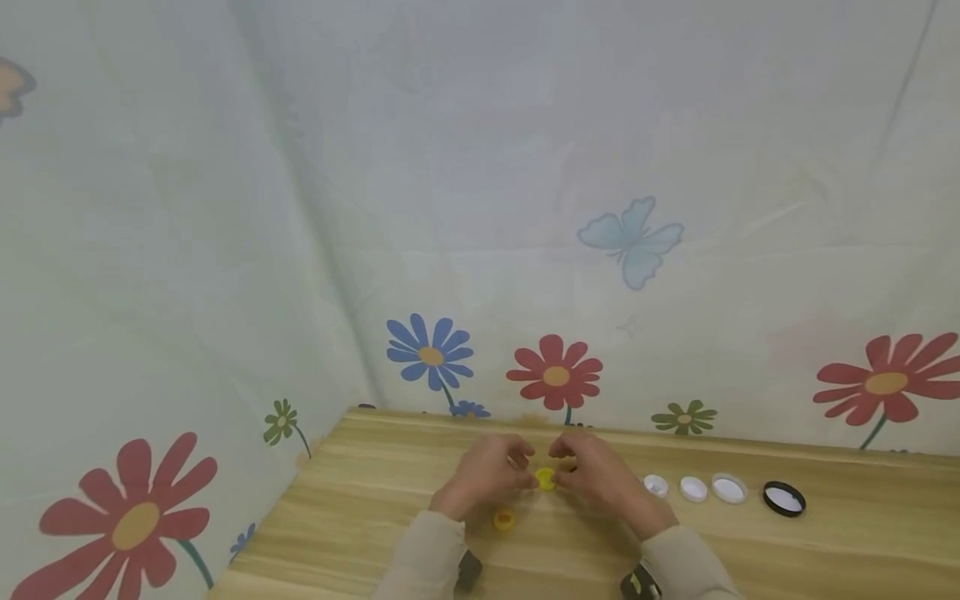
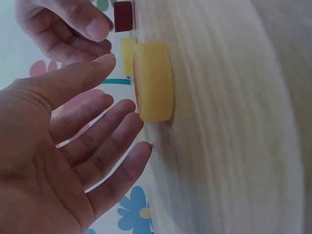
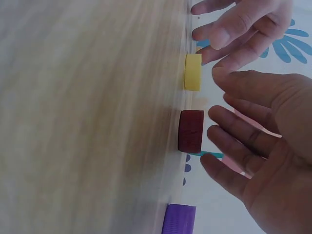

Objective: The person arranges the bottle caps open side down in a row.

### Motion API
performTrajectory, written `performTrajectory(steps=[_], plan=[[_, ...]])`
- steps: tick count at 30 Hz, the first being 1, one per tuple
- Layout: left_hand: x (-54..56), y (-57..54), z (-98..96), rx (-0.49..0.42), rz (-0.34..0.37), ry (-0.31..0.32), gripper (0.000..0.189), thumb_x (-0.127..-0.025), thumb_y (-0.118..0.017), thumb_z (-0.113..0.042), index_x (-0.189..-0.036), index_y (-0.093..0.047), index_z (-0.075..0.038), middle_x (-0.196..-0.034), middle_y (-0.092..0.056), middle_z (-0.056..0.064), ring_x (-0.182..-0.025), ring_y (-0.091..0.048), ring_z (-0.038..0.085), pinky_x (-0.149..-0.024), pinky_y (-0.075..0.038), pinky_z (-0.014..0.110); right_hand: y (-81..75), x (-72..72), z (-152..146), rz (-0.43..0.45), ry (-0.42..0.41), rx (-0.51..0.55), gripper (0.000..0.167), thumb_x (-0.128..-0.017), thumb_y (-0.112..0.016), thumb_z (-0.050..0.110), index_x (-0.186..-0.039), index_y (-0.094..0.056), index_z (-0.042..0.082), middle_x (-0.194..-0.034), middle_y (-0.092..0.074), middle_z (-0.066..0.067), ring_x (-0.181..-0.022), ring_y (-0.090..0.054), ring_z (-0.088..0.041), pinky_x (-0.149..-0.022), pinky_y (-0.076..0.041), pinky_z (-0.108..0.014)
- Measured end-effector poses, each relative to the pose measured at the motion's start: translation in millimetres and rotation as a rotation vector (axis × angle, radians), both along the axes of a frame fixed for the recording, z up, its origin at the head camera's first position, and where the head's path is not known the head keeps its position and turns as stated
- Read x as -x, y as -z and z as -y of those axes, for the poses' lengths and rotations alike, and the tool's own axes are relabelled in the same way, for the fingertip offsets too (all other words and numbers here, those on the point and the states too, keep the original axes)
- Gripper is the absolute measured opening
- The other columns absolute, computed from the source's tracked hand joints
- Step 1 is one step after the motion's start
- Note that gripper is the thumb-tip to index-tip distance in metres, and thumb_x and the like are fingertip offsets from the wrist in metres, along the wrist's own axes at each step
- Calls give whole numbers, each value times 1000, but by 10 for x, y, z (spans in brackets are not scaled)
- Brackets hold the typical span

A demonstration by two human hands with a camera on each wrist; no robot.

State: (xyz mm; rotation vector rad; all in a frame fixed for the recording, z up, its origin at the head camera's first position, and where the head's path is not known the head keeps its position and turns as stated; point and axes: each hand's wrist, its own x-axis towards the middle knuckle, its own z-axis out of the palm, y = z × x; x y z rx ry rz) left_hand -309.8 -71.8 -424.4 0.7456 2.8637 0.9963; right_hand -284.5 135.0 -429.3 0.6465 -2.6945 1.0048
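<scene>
A small bright yellow cap (image 1: pixel 545 479) lies on the wooden table between my two hands. My left hand (image 1: pixel 487 477) is on its left, fingers loosely bent and apart, with the fingertips close to it. On its other side is my right hand (image 1: pixel 600 479), fingers spread and holding nothing. Nearer my left wrist sits an orange-yellow cap (image 1: pixel 504 520), which looms large as the yellow cap (image 2: pixel 156 82) in the left wrist view. Beside my right fingers in the right wrist view stands a dark red ribbed cap (image 3: pixel 191 131).
Right of my right hand runs a row of white round lids (image 1: pixel 693 489), ending in a black-rimmed lid (image 1: pixel 784 499). A purple ribbed cap (image 3: pixel 179 219) shows low in the right wrist view. A flower-printed cloth (image 1: pixel 465 208) hangs behind the table.
</scene>
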Motion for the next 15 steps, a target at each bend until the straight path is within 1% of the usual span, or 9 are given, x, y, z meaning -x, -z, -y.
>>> performTrajectory(steps=[5, 7, 10, 12, 15], plan=[[17, 34, -7, -20, 18, 12, 31, -86, -89, -14, -113, -78, -4, -103, -77, 4, -93, -70, 18, -86, -58, 38, 23, 18, -9, 36, -2, 4, 25, -85, -85, -3, -106, -72, 0, -106, -71, -10, -101, -70, -32, -89, -59, -48], [14, 41, -13, -22, 42, 6, 30, -86, -88, -15, -113, -79, -5, -104, -77, 4, -95, -69, 18, -88, -58, 39, 30, 26, -7, 62, 4, -3, 26, -86, -85, -2, -109, -72, 1, -108, -71, -10, -101, -69, -31, -91, -58, -49], [4, 37, -19, -25, 77, -9, 31, -87, -88, -17, -114, -79, -6, -106, -77, 3, -96, -68, 18, -91, -57, 41, 45, 41, -7, 79, -6, -20, 29, -87, -84, -2, -113, -72, 1, -110, -71, -11, -101, -67, -28, -94, -57, -50], [-3, 33, -18, -26, 92, -16, 31, -87, -88, -17, -114, -79, -6, -108, -76, 2, -97, -67, 18, -93, -57, 42, 60, 47, -12, 75, -21, -34, 29, -87, -83, -2, -113, -71, 0, -107, -71, -9, -97, -65, -25, -92, -56, -49], [-7, 33, -14, -24, 93, -14, 30, -87, -89, -17, -114, -79, -7, -107, -76, 2, -95, -67, 17, -92, -57, 42, 74, 50, -16, 56, -48, -46, 27, -86, -83, -2, -110, -71, 0, -99, -69, -5, -88, -59, -21, -84, -55, -45]])
